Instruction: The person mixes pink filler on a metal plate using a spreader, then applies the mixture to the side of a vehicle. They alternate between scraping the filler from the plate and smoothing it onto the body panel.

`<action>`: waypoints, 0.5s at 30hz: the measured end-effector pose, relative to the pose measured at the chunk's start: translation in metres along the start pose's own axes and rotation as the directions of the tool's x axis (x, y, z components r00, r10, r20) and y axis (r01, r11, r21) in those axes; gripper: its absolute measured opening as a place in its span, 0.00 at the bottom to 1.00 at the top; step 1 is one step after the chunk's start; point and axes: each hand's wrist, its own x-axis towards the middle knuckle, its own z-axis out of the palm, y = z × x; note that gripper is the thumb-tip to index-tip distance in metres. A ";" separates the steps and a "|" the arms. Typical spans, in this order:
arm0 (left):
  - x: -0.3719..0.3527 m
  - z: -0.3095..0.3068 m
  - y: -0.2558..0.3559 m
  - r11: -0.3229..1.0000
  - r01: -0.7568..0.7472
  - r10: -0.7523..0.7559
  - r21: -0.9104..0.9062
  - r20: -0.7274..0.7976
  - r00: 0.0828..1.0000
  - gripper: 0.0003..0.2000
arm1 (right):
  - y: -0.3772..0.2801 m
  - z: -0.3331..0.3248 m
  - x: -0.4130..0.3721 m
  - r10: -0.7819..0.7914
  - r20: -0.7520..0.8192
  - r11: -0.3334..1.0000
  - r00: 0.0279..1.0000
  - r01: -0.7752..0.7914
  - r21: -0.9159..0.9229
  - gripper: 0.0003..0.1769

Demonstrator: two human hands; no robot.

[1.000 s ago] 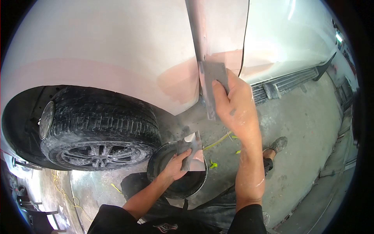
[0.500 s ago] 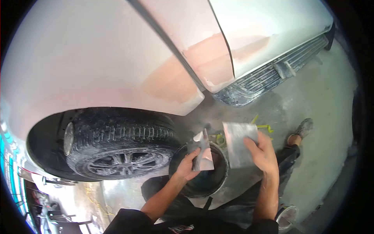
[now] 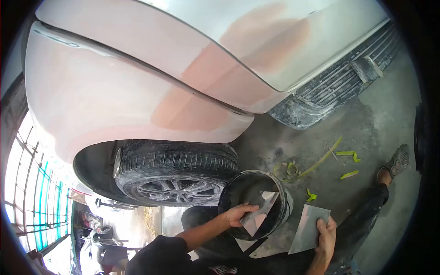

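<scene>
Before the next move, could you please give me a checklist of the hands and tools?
1. Left hand grips small spreader: ok.
2. Small spreader at mouth of black bucket: ok.
3. Right hand grips wide grey blade: ok.
4. Filler on wide grey blade: cannot tell.
5. Pink filler patch in view on panel: ok.
6. Floor by black bucket free of scraps: not ok, green strips lie there.

Open concrete floor (image 3: 366, 133) centre right, only green tape scraps (image 3: 349, 174) littering it. Tyre (image 3: 176, 167) blocks left of black bucket (image 3: 245, 188). Car panel (image 3: 137, 91) overhangs across top. Person's leg (image 3: 366, 215) bounds lower right.
</scene>
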 end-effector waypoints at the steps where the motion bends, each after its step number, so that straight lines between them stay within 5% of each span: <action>1: 0.000 -0.001 -0.004 1.000 0.005 -0.005 -0.009 0.027 1.000 0.18 | -0.003 0.001 -0.001 0.007 0.012 1.000 1.000 -0.007 -0.007 0.26; 9: -0.009 0.026 -0.017 0.993 0.038 -0.030 -0.116 0.070 0.997 0.18 | 0.008 -0.005 -0.002 0.051 0.044 0.997 0.998 -0.048 -0.058 0.28; 15: -0.022 0.037 -0.004 0.990 -0.136 0.139 -0.045 0.085 0.987 0.18 | 0.010 0.027 0.003 0.034 0.128 0.996 0.991 -0.023 -0.091 0.29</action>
